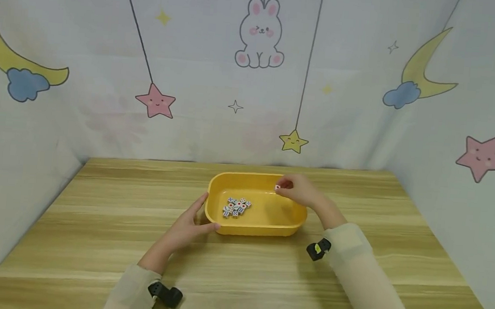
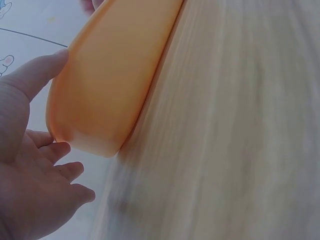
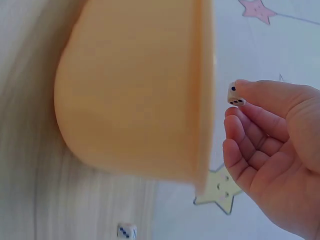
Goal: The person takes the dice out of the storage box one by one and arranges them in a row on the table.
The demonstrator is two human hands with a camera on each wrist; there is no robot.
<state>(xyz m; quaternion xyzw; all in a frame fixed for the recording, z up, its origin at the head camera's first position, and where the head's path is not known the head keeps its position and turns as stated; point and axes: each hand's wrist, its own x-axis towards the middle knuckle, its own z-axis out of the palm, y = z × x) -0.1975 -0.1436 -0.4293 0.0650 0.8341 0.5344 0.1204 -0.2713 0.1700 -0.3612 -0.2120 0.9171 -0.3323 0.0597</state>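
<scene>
A yellow rectangular plastic bin (image 1: 263, 231) stands on the table. Several white dice (image 1: 236, 208) with coloured pips lie clustered inside, towards its left end. My left hand (image 1: 185, 229) rests on the bin's near left corner; in the left wrist view, the thumb touches the rim and a finger touches the end wall, the other fingers standing off it. Above the far right part of the bin, my right hand (image 1: 299, 190) pinches one die (image 3: 234, 95) between thumb and fingers. Another die (image 3: 126, 231) sits on the table beside the bin, visible only in the right wrist view.
The wood-grain table (image 1: 140, 185) surrounds the bin. A white cloth (image 1: 214, 137) printed with stars, moons and a rabbit hangs behind it and at both sides. Black wrist cameras (image 1: 166, 294) are strapped over the sleeves.
</scene>
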